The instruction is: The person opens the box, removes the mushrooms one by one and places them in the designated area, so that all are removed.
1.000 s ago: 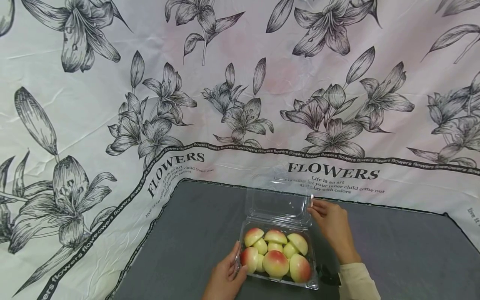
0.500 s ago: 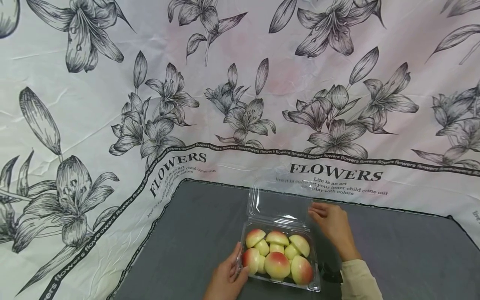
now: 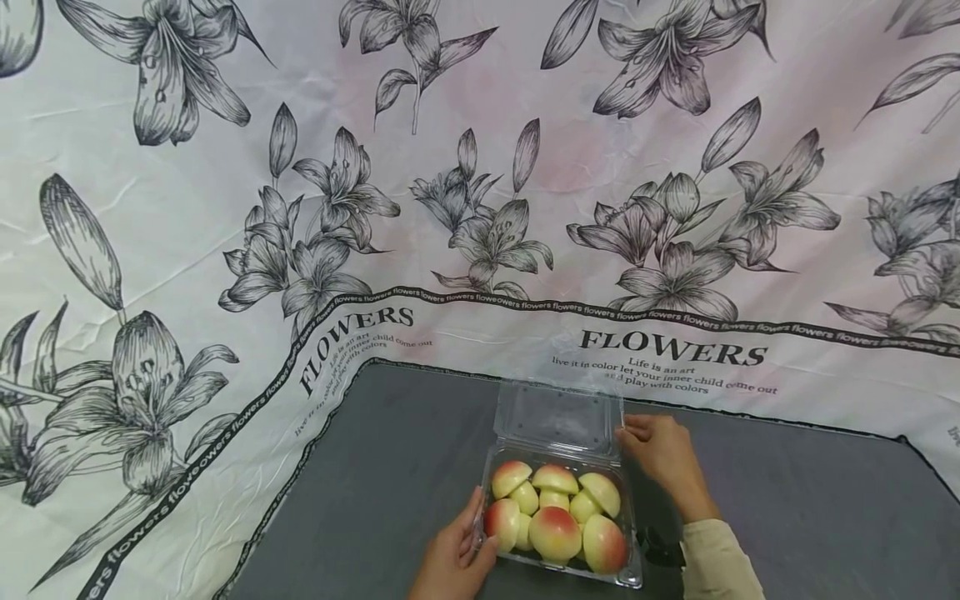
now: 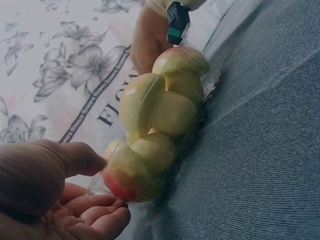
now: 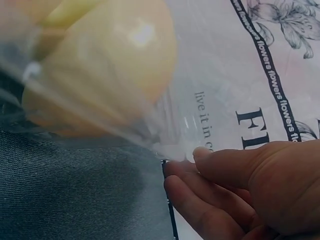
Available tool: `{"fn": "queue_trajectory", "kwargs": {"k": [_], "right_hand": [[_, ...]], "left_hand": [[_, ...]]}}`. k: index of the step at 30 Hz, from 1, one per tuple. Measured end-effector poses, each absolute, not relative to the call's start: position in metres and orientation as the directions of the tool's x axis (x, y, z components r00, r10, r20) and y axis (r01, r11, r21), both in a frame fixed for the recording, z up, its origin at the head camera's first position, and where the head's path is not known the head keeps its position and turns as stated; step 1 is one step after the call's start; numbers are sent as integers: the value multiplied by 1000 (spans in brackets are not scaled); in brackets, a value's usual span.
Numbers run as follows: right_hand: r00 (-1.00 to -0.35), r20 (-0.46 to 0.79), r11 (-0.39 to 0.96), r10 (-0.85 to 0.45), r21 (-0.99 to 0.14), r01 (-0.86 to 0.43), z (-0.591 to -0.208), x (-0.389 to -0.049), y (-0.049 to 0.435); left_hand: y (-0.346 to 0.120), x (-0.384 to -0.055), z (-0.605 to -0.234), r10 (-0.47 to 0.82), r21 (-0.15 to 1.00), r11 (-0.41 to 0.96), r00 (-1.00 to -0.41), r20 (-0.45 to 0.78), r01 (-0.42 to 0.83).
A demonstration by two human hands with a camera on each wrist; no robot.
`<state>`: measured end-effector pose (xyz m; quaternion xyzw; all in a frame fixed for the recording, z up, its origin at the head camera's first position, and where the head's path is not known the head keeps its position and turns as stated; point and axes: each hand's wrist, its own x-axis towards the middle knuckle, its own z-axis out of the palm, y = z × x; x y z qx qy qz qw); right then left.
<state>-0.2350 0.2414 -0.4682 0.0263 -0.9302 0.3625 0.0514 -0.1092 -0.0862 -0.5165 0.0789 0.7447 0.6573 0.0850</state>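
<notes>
A clear plastic clamshell box (image 3: 628,577) stands on the grey table with its lid (image 3: 558,417) raised at the far side. Inside lie several mushroom-shaped pieces (image 3: 555,535), pale yellow with red-blushed caps, in two rows. My left hand (image 3: 453,550) holds the box's left side; in the left wrist view, that hand (image 4: 55,185) has its thumb above and fingers below the plastic edge. At the lid's right edge is my right hand (image 3: 667,458). In the right wrist view, this hand (image 5: 235,185) pinches the thin plastic between thumb and fingertips.
A white cloth (image 3: 480,208) printed with grey lilies and "FLOWERS" lettering rises behind and to the left of the grey tabletop (image 3: 390,467). A dark wrist device (image 3: 660,546) sits by the right cuff, close to the box's right side.
The lid's top edge has come lower in the head view, with the right hand slightly lower too. The left hand keeps its hold on the box. The mushroom-shaped pieces stay in place.
</notes>
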Motion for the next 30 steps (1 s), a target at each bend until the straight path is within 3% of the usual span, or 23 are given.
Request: {"fn": "queue_trajectory", "kwargs": {"k": [30], "right_hand": [[-995, 74, 767, -73, -633, -103, -483, -237, 245]], "left_hand": [[-87, -109, -517, 233, 991, 131, -972, -5, 27]]}}
